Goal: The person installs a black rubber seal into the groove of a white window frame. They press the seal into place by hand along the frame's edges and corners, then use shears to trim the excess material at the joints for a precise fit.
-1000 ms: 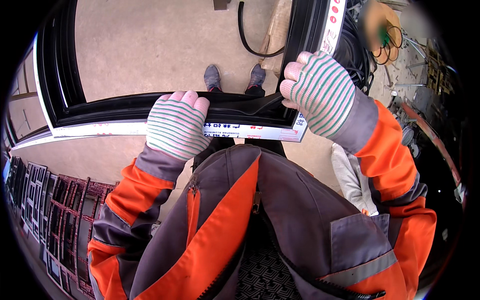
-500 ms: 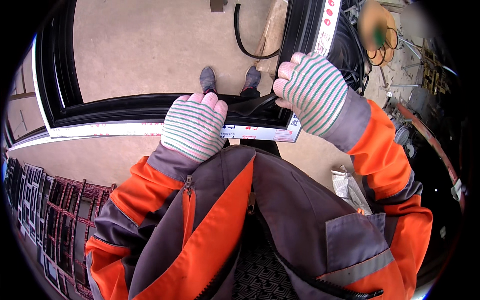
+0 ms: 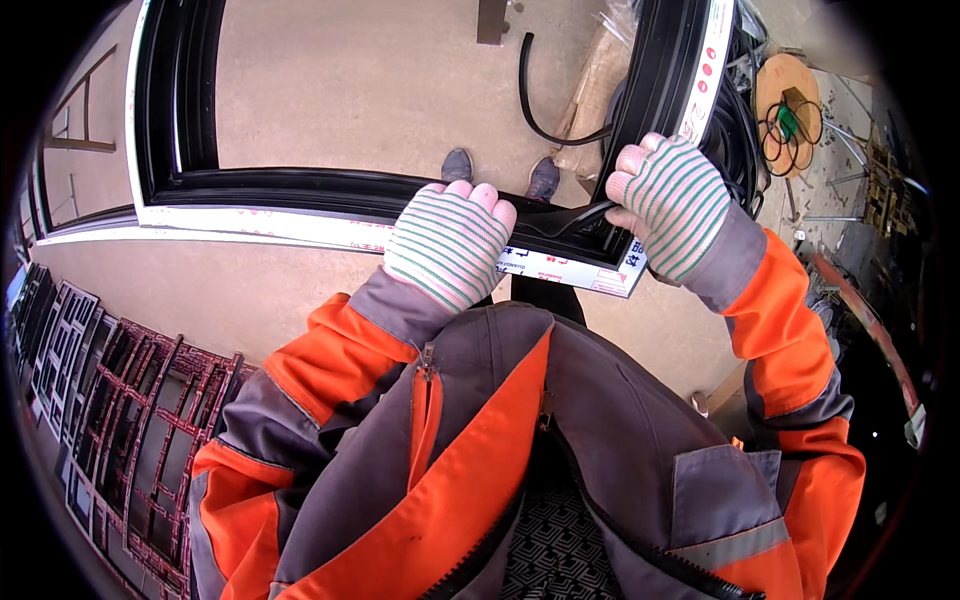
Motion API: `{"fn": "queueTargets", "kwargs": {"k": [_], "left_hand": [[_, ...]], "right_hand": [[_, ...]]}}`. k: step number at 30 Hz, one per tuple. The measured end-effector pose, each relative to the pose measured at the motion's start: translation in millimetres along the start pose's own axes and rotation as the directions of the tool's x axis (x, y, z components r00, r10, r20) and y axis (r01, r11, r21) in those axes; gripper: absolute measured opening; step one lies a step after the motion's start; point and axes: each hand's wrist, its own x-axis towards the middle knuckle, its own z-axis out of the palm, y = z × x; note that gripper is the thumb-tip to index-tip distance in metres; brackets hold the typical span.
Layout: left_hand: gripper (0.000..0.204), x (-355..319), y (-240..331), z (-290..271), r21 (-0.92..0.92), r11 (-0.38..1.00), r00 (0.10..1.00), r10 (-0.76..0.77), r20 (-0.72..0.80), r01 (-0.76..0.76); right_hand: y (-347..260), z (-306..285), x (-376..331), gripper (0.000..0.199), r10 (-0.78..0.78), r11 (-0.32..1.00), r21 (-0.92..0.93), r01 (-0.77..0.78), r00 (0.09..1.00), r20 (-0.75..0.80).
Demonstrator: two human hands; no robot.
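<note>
In front of me is a black window frame [image 3: 330, 188] with printed white film along its outer side. My left hand [image 3: 450, 240], in a striped knit glove, curls over the near rail, left of the corner. At the near right corner my right hand [image 3: 675, 205], gloved alike, pinches a black rubber sealing strip [image 3: 585, 217] between thumb and fingers. A length of this strip lies loose along the rail between my hands. Its end inside the right hand is hidden by the glove.
A curved black strip [image 3: 527, 95] hangs inside the frame opening, above the floor. Coiled black strip [image 3: 738, 150] lies beyond the right rail, with an orange-tan round reel [image 3: 785, 85] behind. Dark red lattice frames [image 3: 150, 440] stand at lower left. My shoes [image 3: 457, 164] show through the opening.
The view has shifted, so the frame and both hands sit farther right and slightly lower in the picture. Both hands keep their places on the frame and strip.
</note>
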Motion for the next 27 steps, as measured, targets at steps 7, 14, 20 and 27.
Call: {"fn": "queueTargets", "kwargs": {"k": [7,14,20,27], "left_hand": [[0.052,-28,-63,-23,0.037,0.999,0.999,-0.033,0.008,0.033],[0.053,-45,-100,-35,0.115,0.990,0.997,-0.079,0.010,0.078],[0.052,-47,-103,-30,0.119,0.991,0.998,-0.067,-0.008,0.067],[0.055,-49,-99,-31,0.098,0.992,0.996,-0.082,-0.027,0.085]], "right_hand": [[-2,6,-3,0.022,0.038,0.999,-0.026,-0.040,0.998,-0.043],[3,13,-4,0.023,0.039,0.998,0.049,-0.036,0.997,-0.065],[-2,9,-1,0.022,0.053,0.999,0.012,-0.052,0.998,-0.041],[-1,3,0,0.024,0.041,0.999,0.011,-0.041,0.999,-0.028]]}}
